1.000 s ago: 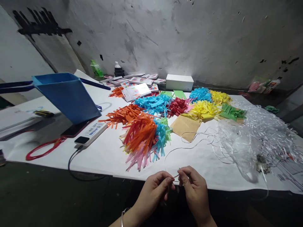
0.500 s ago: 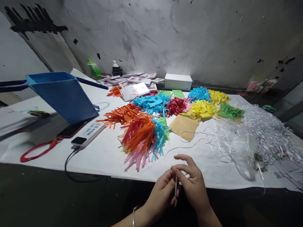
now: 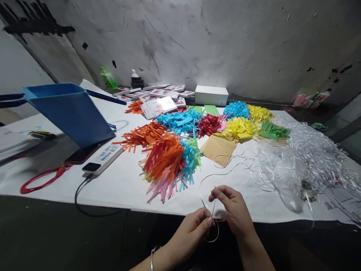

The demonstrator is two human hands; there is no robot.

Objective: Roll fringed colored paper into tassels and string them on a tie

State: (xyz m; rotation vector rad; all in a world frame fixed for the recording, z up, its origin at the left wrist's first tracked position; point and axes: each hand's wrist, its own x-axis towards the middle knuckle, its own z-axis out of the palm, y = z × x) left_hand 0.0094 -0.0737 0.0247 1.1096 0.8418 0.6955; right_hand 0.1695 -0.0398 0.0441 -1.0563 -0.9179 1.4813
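Note:
Near the table's front edge, my left hand (image 3: 194, 227) pinches a thin white ribbon (image 3: 218, 173), its fingers closed. Just above and to the right, my right hand (image 3: 232, 207) is closed with fingertips together on the ribbon's upper end. A small loop of ribbon hangs below the fingers, and the strand runs back over the table to a tangle at the right. Bundles of fringed paper (image 3: 163, 158) in orange, red, pink and blue lie behind and left of my hands. A brown paper square (image 3: 219, 149) lies behind them.
A blue box-shaped holder (image 3: 72, 113), a white device (image 3: 103, 160) with a cable and a red cord (image 3: 42, 182) are at the left. Clear plastic and shredded silver ribbon (image 3: 316, 158) cover the right. Behind are a white box (image 3: 211, 95) and flat packets (image 3: 162, 107).
My hands have moved apart from touching each other, the right one up and slightly right. A loop of ribbon now shows between and below them. The view has shifted slightly.

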